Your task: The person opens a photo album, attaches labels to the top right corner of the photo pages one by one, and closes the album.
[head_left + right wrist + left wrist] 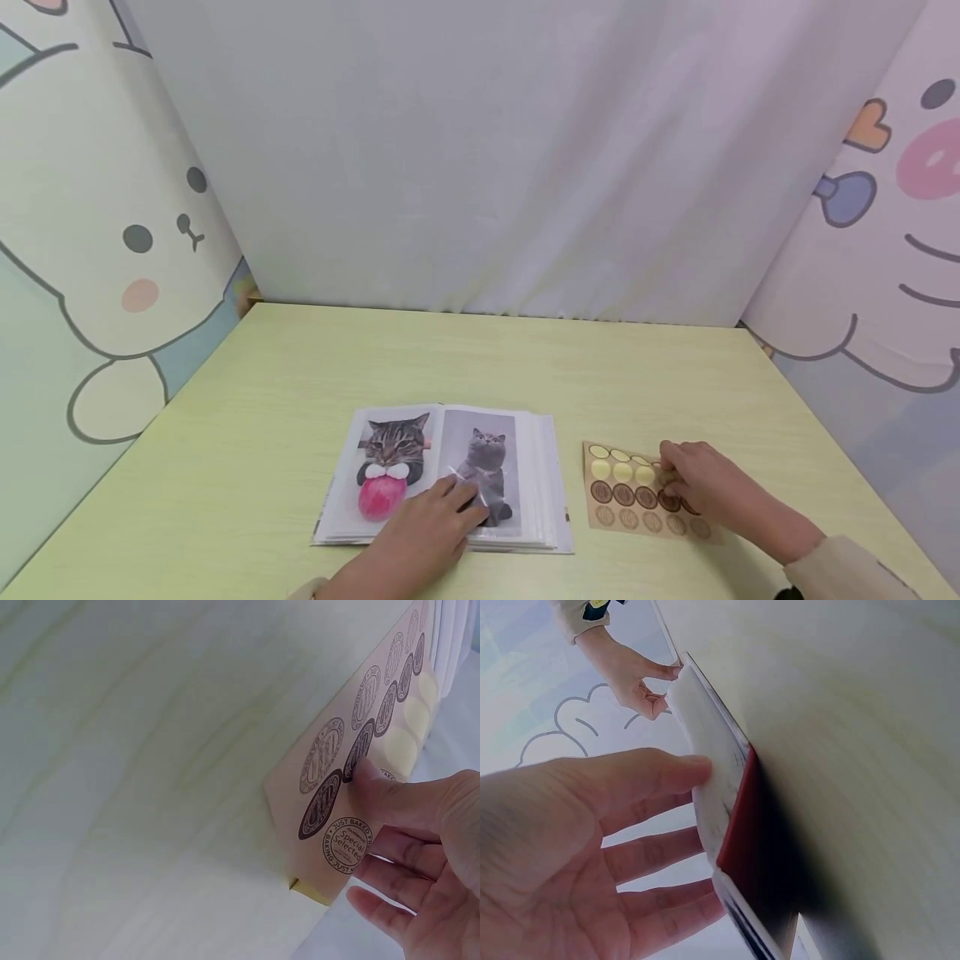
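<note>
In the head view, the left hand (431,523) is laid from the near side over the open photo album (441,454) at the bench's (495,358) near middle, fingers loosely extended, nothing gripped. The right hand (708,483) is reached in from the near right, fingers curled; the sticker sheet (622,493), set right of the album, is pinched at its far right part by thumb and fingers.
</note>
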